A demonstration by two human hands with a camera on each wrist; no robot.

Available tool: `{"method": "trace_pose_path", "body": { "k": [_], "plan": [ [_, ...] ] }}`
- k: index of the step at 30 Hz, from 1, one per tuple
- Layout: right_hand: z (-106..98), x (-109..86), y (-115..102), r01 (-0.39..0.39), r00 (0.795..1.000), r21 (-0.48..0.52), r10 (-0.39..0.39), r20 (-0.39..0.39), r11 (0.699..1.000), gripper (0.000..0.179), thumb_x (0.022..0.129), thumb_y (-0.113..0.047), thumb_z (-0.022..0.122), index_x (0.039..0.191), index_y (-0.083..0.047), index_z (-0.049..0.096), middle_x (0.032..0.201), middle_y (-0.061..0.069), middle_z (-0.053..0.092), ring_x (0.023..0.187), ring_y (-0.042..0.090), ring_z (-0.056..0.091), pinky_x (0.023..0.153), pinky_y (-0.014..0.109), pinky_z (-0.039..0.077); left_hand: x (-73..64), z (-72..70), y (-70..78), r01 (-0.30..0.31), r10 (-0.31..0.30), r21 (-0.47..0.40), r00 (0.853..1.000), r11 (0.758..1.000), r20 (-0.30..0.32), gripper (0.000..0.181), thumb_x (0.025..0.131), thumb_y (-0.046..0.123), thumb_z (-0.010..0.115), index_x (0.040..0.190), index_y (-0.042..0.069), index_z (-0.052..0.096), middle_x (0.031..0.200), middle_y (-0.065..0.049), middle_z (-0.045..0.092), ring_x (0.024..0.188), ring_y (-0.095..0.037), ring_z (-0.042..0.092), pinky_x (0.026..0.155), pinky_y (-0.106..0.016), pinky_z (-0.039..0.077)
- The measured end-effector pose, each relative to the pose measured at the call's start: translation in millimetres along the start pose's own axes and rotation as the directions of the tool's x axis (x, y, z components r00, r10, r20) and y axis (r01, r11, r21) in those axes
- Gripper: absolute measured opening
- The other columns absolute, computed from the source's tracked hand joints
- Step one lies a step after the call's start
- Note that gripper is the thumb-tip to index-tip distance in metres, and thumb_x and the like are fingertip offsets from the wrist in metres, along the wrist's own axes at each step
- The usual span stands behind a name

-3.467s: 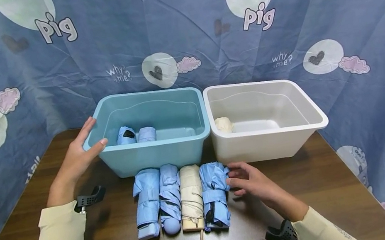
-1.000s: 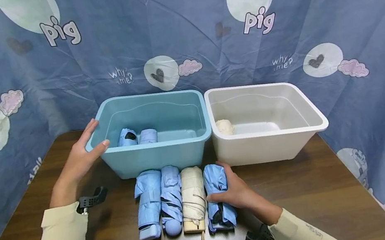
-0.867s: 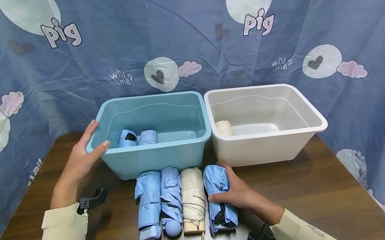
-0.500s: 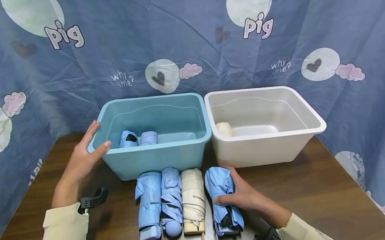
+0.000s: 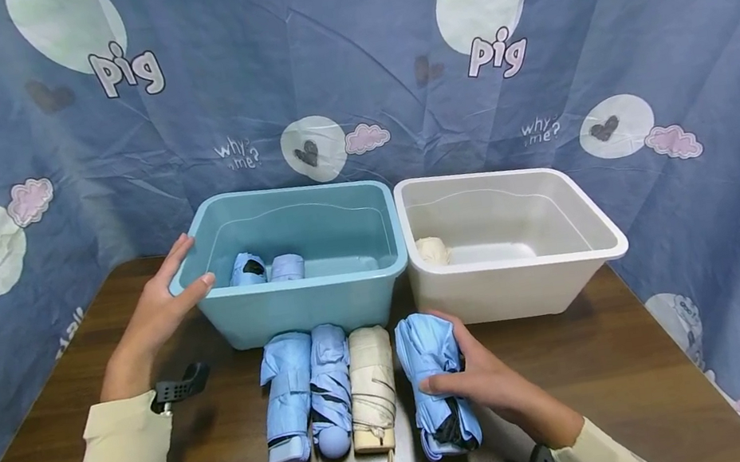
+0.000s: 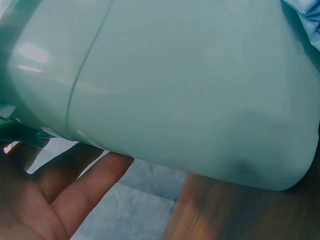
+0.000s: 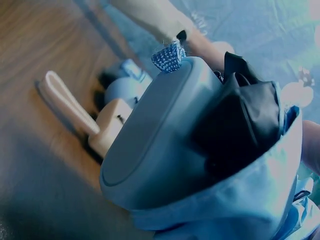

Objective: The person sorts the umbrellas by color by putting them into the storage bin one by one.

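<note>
My right hand [image 5: 484,382] holds a folded blue umbrella [image 5: 425,347], thumb across its front and fingers along its far right side. The umbrella's flat handle end [image 7: 145,132], black inner cloth [image 7: 240,110] and a woven loop stub show large in the right wrist view. My left hand [image 5: 151,314] rests spread at the left corner of a teal bin [image 5: 303,310], thumb at the front rim. From the left wrist view, straight fingers [image 6: 92,187] touch the bin's outside. Left of the held umbrella lie a cream umbrella [image 5: 368,368] and two blue umbrellas [image 5: 327,375].
Inside the teal bin stand two rolled blue umbrellas [image 5: 287,267]. A white bin [image 5: 518,292] stands beside it, with a cream rolled thing [image 5: 433,251] at its left end. Behind the brown table [image 5: 582,375] hangs a blue printed cloth [image 5: 354,39].
My right hand has gone from beside the rightmost blue umbrella to gripping it. The umbrella has moved right, away from the cream one, and tilted slightly. My left hand has stayed at the bin.
</note>
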State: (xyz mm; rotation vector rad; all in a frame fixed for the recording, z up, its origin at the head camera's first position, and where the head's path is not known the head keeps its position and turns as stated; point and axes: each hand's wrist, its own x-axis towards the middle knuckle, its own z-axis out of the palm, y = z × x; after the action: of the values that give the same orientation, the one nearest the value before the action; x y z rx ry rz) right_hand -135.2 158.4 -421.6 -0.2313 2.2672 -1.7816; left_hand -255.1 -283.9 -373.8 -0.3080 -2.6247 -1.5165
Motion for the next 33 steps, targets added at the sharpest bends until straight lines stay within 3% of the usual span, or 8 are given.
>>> {"method": "trace_pose_path", "body": {
  "k": [20,29,33],
  "plan": [
    [-3,-13.7,-42,0.048,0.997,0.06,-0.052,0.066,0.997,0.088,0.079,-0.017,0.078,0.145,-0.041,0.026,0.14,0.009,0.04,0.119,0.028,0.045,0.097,0.04,0.039,-0.9,1.0,-4.3,-0.057,0.057,-0.009,0.998,0.998,-0.012,0.075,0.094,0.034,0.059,0.156,0.026,0.017,0.162,0.009,0.005,0.143,-0.038,0.014,0.104,-0.068,0.021],
    [-2,-10.5,-69,0.133,0.985,0.144,-0.147,0.089,0.981,0.089,0.081,-0.011,0.076,0.15,-0.033,0.023,0.138,0.011,0.042,0.119,0.028,0.048,0.097,0.042,0.042,-2.4,1.9,-2.8,-0.033,0.033,-0.005,0.999,0.999,-0.02,0.074,0.094,0.035,0.06,0.155,0.029,0.019,0.161,0.014,0.007,0.144,-0.034,0.014,0.106,-0.065,0.02],
    [-5,-5.8,-84,0.148,0.985,0.154,-0.16,0.068,0.977,0.088,0.082,-0.013,0.076,0.148,-0.038,0.025,0.138,0.009,0.042,0.119,0.028,0.048,0.097,0.042,0.042,-1.7,2.3,-1.4,-0.04,0.039,-0.01,0.999,0.999,-0.016,0.074,0.094,0.034,0.059,0.156,0.025,0.019,0.161,0.01,0.006,0.144,-0.035,0.013,0.107,-0.066,0.019]
  ]
}}
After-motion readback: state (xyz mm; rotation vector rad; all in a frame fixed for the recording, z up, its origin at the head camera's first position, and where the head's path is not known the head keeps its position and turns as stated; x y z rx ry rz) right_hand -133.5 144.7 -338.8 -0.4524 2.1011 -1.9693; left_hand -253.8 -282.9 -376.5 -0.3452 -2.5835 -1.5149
